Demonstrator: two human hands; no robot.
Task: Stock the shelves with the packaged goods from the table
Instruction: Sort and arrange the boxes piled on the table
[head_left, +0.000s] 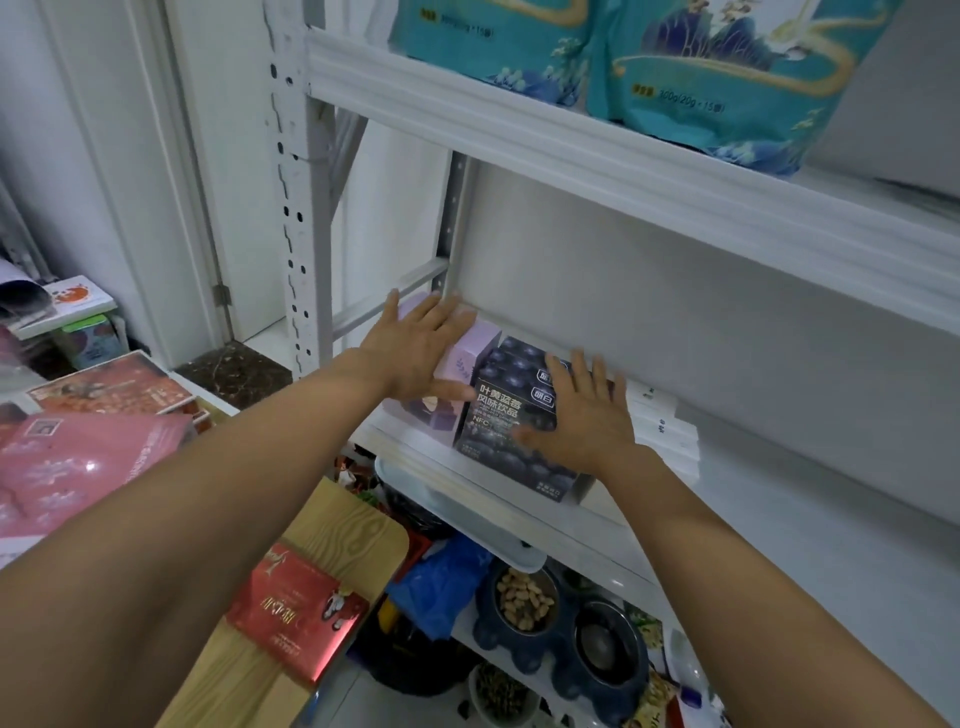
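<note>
Head view: the left hand (415, 358), fingers straight and spread, rests flat on the lilac box (460, 364). The right hand (587, 421), fingers straight and slightly apart, presses the dark blueberry box (498, 410) (touching the lilac one) on the shelf (831, 519). White boxes (667, 428) lie just beyond its little finger.

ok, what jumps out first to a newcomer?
Both hands press flat on boxes on the middle shelf: left hand on a lilac box, right hand on a dark blueberry box. Teal bags stand on the upper shelf; a red box lies on the wooden table, lower left.
</note>
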